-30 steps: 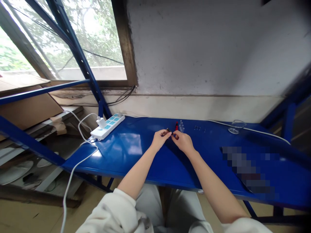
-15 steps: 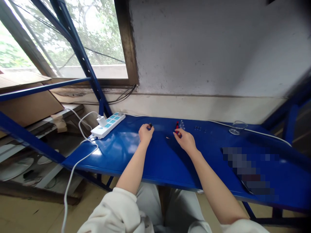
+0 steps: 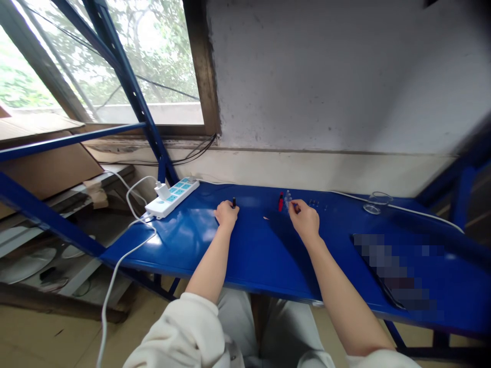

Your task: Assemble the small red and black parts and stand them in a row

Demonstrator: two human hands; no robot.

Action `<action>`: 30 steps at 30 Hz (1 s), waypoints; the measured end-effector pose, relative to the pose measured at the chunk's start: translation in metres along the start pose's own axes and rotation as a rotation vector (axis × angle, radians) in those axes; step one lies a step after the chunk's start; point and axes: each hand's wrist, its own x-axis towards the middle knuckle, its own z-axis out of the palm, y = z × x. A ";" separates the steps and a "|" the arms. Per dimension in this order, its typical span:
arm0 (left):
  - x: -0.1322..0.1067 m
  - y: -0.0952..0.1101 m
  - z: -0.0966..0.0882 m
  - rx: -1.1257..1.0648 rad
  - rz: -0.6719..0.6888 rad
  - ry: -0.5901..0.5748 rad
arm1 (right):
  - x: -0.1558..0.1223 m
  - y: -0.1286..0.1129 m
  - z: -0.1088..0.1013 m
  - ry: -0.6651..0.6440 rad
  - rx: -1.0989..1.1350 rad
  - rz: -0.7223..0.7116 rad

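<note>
My left hand (image 3: 227,213) rests near the back of the blue table (image 3: 261,255), its fingers closed around a small black cylindrical piece (image 3: 234,201) that stands upright between them. Farther right, my right hand (image 3: 306,219) has thumb and fingers pinched together beside a cluster of small clear pieces (image 3: 287,196). What sits between those fingertips, if anything, is too small to make out. Just left of the cluster lies a slim red tool with a dark tip (image 3: 281,202). A tiny pale pinkish scrap (image 3: 266,218) lies between my hands.
A white power strip (image 3: 172,199) with a plug and cable lies at the table's left. Several tiny parts (image 3: 314,203) are right of my right hand. Farther right are a clear round dish (image 3: 372,208) and a blurred-out dark flat object (image 3: 387,271). A wall stands behind.
My right hand has moved right, from the red tool to the clear pieces, leaving the tool on the table. My left hand has turned slightly, and the black piece now shows upright.
</note>
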 end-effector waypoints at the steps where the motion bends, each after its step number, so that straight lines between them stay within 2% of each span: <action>1: 0.000 0.000 0.000 0.006 0.001 -0.007 | 0.001 0.001 -0.002 -0.004 -0.011 0.027; 4: -0.001 0.000 -0.001 0.007 0.006 -0.011 | 0.005 0.006 -0.007 -0.059 -0.051 0.117; 8: -0.001 0.001 -0.002 -0.004 0.016 -0.012 | 0.009 0.016 -0.008 -0.217 -0.135 0.216; 11: -0.001 0.002 -0.002 -0.006 0.013 -0.021 | 0.010 0.023 -0.005 -0.316 -0.195 0.245; 15: -0.003 0.003 -0.004 -0.010 -0.003 -0.027 | 0.010 0.028 0.000 -0.386 -0.238 0.242; 17: -0.007 0.004 -0.007 -0.019 -0.012 0.023 | 0.009 0.028 0.001 -0.408 -0.250 0.233; 20: -0.015 0.010 -0.012 -0.049 0.012 0.180 | 0.007 0.026 0.003 -0.406 -0.273 0.192; 23: -0.028 0.023 -0.014 -0.105 0.142 0.311 | 0.005 0.024 0.005 -0.381 -0.293 0.159; 25: -0.041 0.034 -0.013 -0.155 0.289 0.327 | 0.004 0.022 0.006 -0.370 -0.291 0.154; 27: -0.055 0.046 -0.008 -0.178 0.472 0.285 | 0.003 0.021 0.008 -0.360 -0.281 0.153; 30: -0.074 0.061 0.002 -0.148 0.766 0.143 | 0.002 0.020 0.011 -0.338 -0.276 0.150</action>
